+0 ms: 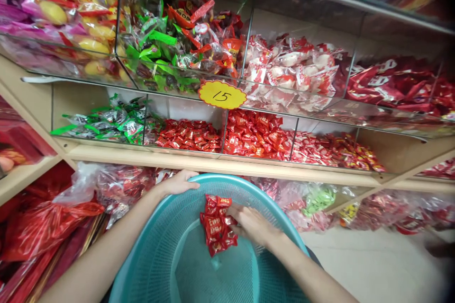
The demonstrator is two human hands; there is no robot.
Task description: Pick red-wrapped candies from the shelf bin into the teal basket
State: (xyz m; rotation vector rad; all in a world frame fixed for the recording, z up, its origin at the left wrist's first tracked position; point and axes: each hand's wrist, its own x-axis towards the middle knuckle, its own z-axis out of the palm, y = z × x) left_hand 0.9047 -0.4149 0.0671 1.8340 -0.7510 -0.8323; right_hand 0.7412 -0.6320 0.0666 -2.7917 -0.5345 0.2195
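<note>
My left hand (182, 182) is closed on the far rim of a teal plastic mesh basket (142, 241), its thumb lying over the edge. Inside the basket's mouth, my right hand (253, 226) has its fingers around a bunch of red-wrapped candies (216, 227). They stick out to the left of the fingers, above the basket's bottom. The fingertips are partly hidden behind the wrappers. Just beyond the rim, a lower shelf compartment holds similar red-wrapped candies (256, 135).
Clear dividers split the shelves of candy. Green-wrapped candies (117, 120) lie at lower left, white-and-red packets (291, 66) higher up. A yellow price tag (222, 94) reads 15. Below the wooden shelf edge (284, 170) are plastic bags of sweets (316, 199). Pale floor tiles (369, 265) show at right.
</note>
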